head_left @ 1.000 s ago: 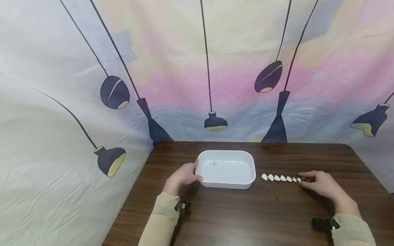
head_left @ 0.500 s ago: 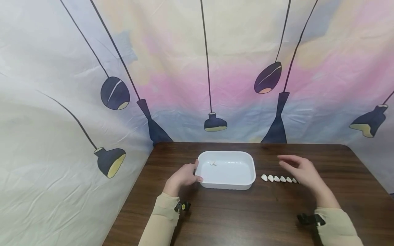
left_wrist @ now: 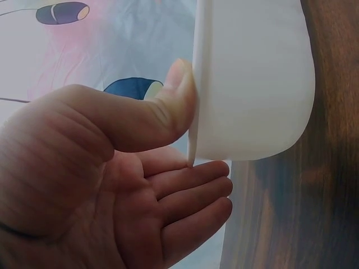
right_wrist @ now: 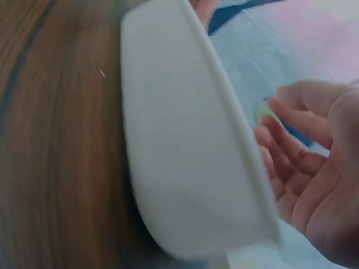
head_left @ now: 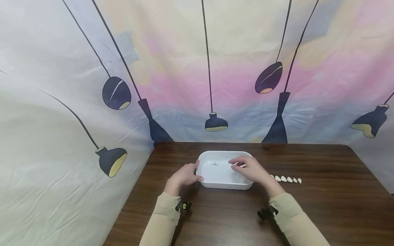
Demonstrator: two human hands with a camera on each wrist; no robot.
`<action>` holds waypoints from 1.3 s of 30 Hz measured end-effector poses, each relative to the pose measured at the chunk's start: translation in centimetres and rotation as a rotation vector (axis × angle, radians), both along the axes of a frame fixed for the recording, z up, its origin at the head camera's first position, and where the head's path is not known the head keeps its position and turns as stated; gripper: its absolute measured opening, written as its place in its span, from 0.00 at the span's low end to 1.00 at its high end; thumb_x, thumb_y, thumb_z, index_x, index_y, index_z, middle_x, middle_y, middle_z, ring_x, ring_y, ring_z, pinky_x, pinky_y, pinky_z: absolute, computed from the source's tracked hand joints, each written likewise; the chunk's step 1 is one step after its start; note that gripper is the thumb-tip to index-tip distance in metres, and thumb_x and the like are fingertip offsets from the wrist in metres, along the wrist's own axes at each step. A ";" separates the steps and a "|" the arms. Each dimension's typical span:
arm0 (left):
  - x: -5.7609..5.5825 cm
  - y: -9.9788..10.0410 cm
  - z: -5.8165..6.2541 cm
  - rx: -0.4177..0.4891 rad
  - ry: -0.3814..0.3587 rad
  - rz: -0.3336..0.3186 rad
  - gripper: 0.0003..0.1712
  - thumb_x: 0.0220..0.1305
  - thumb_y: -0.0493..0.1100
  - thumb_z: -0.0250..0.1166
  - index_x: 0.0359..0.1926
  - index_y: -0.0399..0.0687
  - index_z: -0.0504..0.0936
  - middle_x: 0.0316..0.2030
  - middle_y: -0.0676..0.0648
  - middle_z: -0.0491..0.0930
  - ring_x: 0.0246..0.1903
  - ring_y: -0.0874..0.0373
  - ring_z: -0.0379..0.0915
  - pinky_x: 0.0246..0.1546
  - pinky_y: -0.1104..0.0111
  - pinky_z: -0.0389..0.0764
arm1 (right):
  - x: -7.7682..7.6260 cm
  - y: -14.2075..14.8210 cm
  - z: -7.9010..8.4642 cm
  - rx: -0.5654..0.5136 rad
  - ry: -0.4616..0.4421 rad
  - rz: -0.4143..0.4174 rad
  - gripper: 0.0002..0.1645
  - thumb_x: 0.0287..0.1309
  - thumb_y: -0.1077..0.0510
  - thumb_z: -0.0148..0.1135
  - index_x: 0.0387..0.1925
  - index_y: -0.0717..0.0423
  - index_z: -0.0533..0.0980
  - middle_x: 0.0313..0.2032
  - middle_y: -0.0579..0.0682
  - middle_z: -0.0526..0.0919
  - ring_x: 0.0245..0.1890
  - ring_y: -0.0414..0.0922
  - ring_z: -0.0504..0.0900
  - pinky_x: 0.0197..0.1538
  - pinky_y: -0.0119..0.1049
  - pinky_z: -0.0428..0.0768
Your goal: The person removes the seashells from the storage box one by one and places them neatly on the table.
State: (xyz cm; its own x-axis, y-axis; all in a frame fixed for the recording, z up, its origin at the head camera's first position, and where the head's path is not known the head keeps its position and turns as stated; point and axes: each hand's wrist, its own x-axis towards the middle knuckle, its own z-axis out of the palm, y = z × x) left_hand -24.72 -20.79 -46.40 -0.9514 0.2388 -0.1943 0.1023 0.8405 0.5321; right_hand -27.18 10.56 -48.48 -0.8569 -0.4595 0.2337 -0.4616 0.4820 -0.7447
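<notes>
At the left end of a white rectangular tray (head_left: pixel 226 186), my left hand (head_left: pixel 183 175) grips the rim. In the left wrist view the bent thumb (left_wrist: pixel 176 98) presses the rim, while the other fingers lie nearly straight beside it. My right hand (head_left: pixel 250 169) reaches over the tray's right side, its thumb and forefinger apart with nothing seen between them. Two small white pieces (head_left: pixel 214 163) lie inside the tray towards the back left. To the right, small white teardrop-shaped pieces (head_left: pixel 283 178) form a row on the table; the right hand and wrist hide the row's left end.
The dark wood table (head_left: pixel 221 218) carries the tray and the row. A cloth backdrop (head_left: pixel 172 85) printed with hanging lamps stands behind the table and along its left side. A black wrist camera (head_left: pixel 267 212) sits on the right wrist, close over the tabletop.
My right hand has left the right end of the row, where a small white piece lies, and moved left over the tray. My left hand has kept its place on the rim.
</notes>
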 end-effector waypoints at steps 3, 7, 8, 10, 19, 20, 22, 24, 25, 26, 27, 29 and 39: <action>-0.1 0.0 0.0 -0.007 0.001 -0.002 0.52 0.68 0.46 0.76 0.82 0.34 0.58 0.74 0.33 0.70 0.71 0.40 0.71 0.71 0.45 0.70 | -0.5 -2.1 -0.5 0.031 -0.038 -0.002 0.15 0.71 0.57 0.68 0.55 0.58 0.88 0.51 0.54 0.90 0.48 0.50 0.88 0.53 0.48 0.85; -0.1 0.0 0.0 -0.010 0.001 0.000 0.52 0.69 0.47 0.76 0.82 0.34 0.59 0.74 0.34 0.70 0.71 0.41 0.71 0.71 0.44 0.70 | -1.4 -4.1 -1.3 0.083 -0.053 0.008 0.16 0.70 0.58 0.69 0.54 0.60 0.88 0.50 0.54 0.90 0.48 0.50 0.88 0.54 0.49 0.84; -0.1 0.0 0.0 -0.010 0.002 -0.002 0.51 0.68 0.47 0.76 0.82 0.34 0.59 0.74 0.33 0.70 0.71 0.40 0.71 0.71 0.44 0.70 | -1.6 -4.4 -1.6 0.096 -0.055 0.009 0.16 0.70 0.59 0.69 0.55 0.61 0.88 0.50 0.54 0.91 0.48 0.50 0.88 0.55 0.49 0.85; 0.0 0.0 0.0 -0.007 0.001 -0.003 0.51 0.68 0.47 0.76 0.82 0.34 0.59 0.74 0.33 0.71 0.70 0.40 0.71 0.71 0.44 0.70 | -1.8 -5.0 -2.0 0.116 -0.067 0.011 0.17 0.68 0.60 0.69 0.56 0.63 0.87 0.50 0.55 0.90 0.47 0.50 0.88 0.55 0.49 0.85; -0.1 -0.1 -0.2 -0.001 0.004 -0.007 0.51 0.68 0.46 0.76 0.82 0.34 0.60 0.74 0.33 0.71 0.70 0.40 0.71 0.71 0.43 0.70 | -3.0 -6.9 -3.3 0.249 -0.067 -0.007 0.33 0.63 0.61 0.70 0.69 0.66 0.77 0.52 0.58 0.87 0.49 0.51 0.84 0.60 0.51 0.81; -0.1 -0.1 -0.2 -0.001 0.002 -0.005 0.51 0.69 0.46 0.76 0.82 0.34 0.60 0.74 0.33 0.70 0.70 0.40 0.72 0.71 0.44 0.71 | -3.1 -7.2 -3.3 0.252 -0.056 -0.014 0.33 0.64 0.61 0.69 0.69 0.67 0.77 0.52 0.59 0.87 0.51 0.53 0.84 0.61 0.52 0.81; -0.1 -0.1 -0.2 -0.001 0.006 -0.011 0.51 0.68 0.46 0.76 0.82 0.34 0.60 0.74 0.33 0.71 0.69 0.40 0.72 0.70 0.44 0.71 | -3.4 -7.7 -3.2 0.246 -0.044 -0.034 0.31 0.64 0.62 0.69 0.67 0.68 0.78 0.53 0.60 0.87 0.54 0.56 0.84 0.64 0.54 0.79; -0.1 -0.1 -0.2 -0.002 0.008 -0.019 0.51 0.69 0.46 0.76 0.82 0.33 0.60 0.73 0.33 0.72 0.69 0.41 0.73 0.70 0.45 0.72 | -3.6 -8.2 -3.4 0.248 -0.033 -0.052 0.30 0.64 0.63 0.69 0.66 0.69 0.79 0.54 0.61 0.87 0.57 0.57 0.83 0.65 0.54 0.79; -0.1 -0.1 -0.2 -0.002 0.008 -0.024 0.51 0.69 0.46 0.76 0.82 0.33 0.60 0.73 0.33 0.72 0.69 0.41 0.73 0.70 0.45 0.72 | -3.7 -8.5 -3.4 0.253 -0.032 -0.060 0.29 0.64 0.63 0.69 0.65 0.69 0.79 0.54 0.61 0.87 0.57 0.57 0.83 0.65 0.54 0.78; -0.1 0.0 -0.2 -0.002 0.008 -0.028 0.50 0.69 0.46 0.76 0.82 0.33 0.60 0.73 0.33 0.72 0.68 0.41 0.74 0.70 0.45 0.72 | -3.8 -8.7 -3.5 0.258 -0.032 -0.068 0.28 0.65 0.63 0.69 0.65 0.69 0.79 0.53 0.61 0.86 0.58 0.57 0.82 0.66 0.54 0.78; -0.1 0.0 -0.1 -0.002 0.010 -0.033 0.50 0.69 0.46 0.76 0.81 0.32 0.60 0.72 0.33 0.73 0.68 0.41 0.74 0.70 0.46 0.72 | -3.9 -8.9 -3.6 0.258 -0.033 -0.080 0.27 0.65 0.64 0.69 0.64 0.69 0.80 0.53 0.61 0.86 0.57 0.57 0.82 0.65 0.54 0.78; -0.1 0.1 -0.1 0.000 0.011 -0.038 0.51 0.69 0.46 0.76 0.81 0.32 0.60 0.72 0.32 0.73 0.69 0.42 0.74 0.70 0.46 0.72 | -4.0 -9.1 -3.7 0.260 -0.030 -0.101 0.23 0.66 0.64 0.69 0.61 0.67 0.82 0.53 0.60 0.86 0.57 0.57 0.82 0.65 0.53 0.79; -0.2 -0.1 -0.2 -0.009 0.021 -0.037 0.51 0.68 0.46 0.76 0.81 0.31 0.60 0.72 0.32 0.73 0.68 0.41 0.74 0.70 0.45 0.72 | -3.9 -9.5 -3.6 0.260 -0.043 -0.137 0.12 0.69 0.61 0.70 0.51 0.60 0.89 0.49 0.56 0.87 0.56 0.56 0.83 0.64 0.53 0.79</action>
State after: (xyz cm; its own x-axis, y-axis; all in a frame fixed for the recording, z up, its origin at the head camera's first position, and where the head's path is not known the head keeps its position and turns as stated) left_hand -24.87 -20.89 -46.58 -0.9460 0.2720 -0.1766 0.1445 0.8409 0.5215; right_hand -31.12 1.04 -52.12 -0.9218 -0.3782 0.0853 -0.3495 0.7153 -0.6051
